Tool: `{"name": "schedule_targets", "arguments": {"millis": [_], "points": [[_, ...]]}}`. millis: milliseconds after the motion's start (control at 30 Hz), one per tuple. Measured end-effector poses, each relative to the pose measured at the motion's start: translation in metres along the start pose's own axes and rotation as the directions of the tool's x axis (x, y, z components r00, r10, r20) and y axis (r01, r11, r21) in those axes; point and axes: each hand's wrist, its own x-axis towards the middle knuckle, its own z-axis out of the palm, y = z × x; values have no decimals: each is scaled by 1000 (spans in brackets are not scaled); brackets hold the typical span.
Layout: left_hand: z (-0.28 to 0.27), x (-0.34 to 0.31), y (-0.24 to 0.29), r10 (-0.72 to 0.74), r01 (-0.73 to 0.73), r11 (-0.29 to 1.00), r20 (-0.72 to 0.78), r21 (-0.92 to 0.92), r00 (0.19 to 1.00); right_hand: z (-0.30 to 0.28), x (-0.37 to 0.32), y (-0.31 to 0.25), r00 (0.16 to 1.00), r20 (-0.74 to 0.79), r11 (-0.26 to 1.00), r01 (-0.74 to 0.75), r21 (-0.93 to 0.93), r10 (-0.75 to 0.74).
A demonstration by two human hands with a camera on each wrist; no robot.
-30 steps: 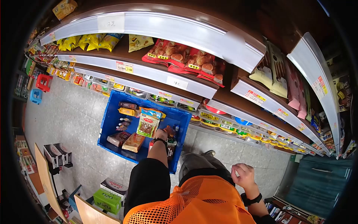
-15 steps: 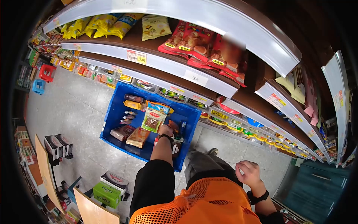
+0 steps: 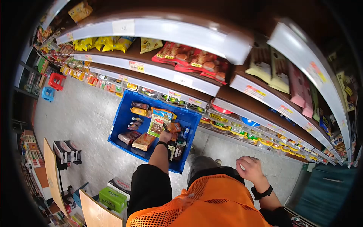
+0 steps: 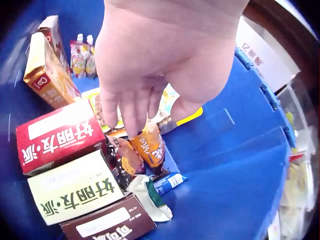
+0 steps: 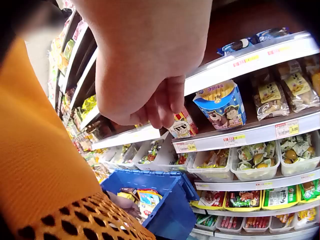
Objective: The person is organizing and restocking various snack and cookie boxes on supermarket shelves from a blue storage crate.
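Note:
My left hand (image 3: 165, 136) reaches down into a blue crate (image 3: 123, 113) of packaged snacks. In the left wrist view its fingers extend downward, thumb apart, with fingertips right over an orange snack bag (image 4: 151, 146) and a dark bag beside it. A clear-fronted snack pouch (image 3: 155, 126) lies beside the hand. A red box (image 4: 60, 135), a pale yellow box (image 4: 75, 187) and a brown box (image 4: 107, 222) stand in a row, near a small blue packet (image 4: 170, 183). My right hand (image 3: 251, 168) hangs loosely curled by my waist, holding nothing.
Shelves of snacks run along the far side, with red bags (image 3: 191, 62) and clear bins (image 5: 256, 159). Behind the crate are low bins at floor level. Stacked boxes (image 3: 67, 152), a green carton (image 3: 112, 199) and wooden panels (image 3: 55, 176) stand at the left.
My left arm has shifted slightly left inside the crate, uncovering more of the boxes and orange bag to its right. My right hand stays by my waist. The head view has swung slightly.

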Motion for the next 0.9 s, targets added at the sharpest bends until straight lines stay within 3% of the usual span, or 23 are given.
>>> {"name": "schedule_targets", "arguments": {"millis": [33, 67, 100, 133, 200, 233, 267, 300, 333, 400, 500, 700, 833, 900], "points": [[-10, -10, 15, 21, -20, 1000, -19, 20, 1000, 4, 0, 3, 1000, -17, 1000, 6, 3, -6], [29, 50, -45, 151, -144, 984, -62, 107, 987, 3, -4, 9, 999, -35, 1000, 12, 6, -11], [7, -10, 5, 178, -183, 983, -127, -26, 976, -7, -17, 16, 997, -71, 1000, -3, -11, 2], [15, -3, 3, 250, -251, 968, -222, 24, 942, -4, -16, 19, 999, -54, 1000, 8, -5, -9], [18, -52, 48, 345, -342, 938, -166, 50, 924, -18, -40, 42, 996, -80, 1000, 28, -3, -28], [68, 10, -9, 545, -572, 777, -172, -264, 820, -17, -45, 47, 995, -97, 1000, 30, -6, -30], [48, -46, 34, 499, -503, 861, -68, -70, 864, -17, -48, 51, 994, -108, 1000, 17, -22, -19], [64, -62, 54, 634, -634, 773, -52, 8, 772, -32, -67, 64, 990, -137, 1000, 11, -25, -15], [52, -120, 100, 535, -536, 842, 34, 58, 844, -33, -72, 71, 987, -163, 999, -21, -48, 13], [71, -175, 148, 619, -628, 774, 115, 75, 777, -44, -97, 93, 975, -218, 999, 23, -32, -30], [87, -236, 210, 591, -677, 702, 349, 220, 727, -56, -125, 111, 965, -260, 997, -7, -74, -12], [132, -298, 271, 694, -800, 491, 401, 344, 598, -78, -215, 140, 934, -334, 989, -145, -24, 129], [166, -345, 287, 648, -821, 484, 507, 302, 569, -71, -286, 163, 910, -309, 961, -271, 56, 275], [181, -363, 281, 654, -894, 358, 611, 270, 446, -65, -310, 159, 897, -274, 938, -332, 100, 346]]}}
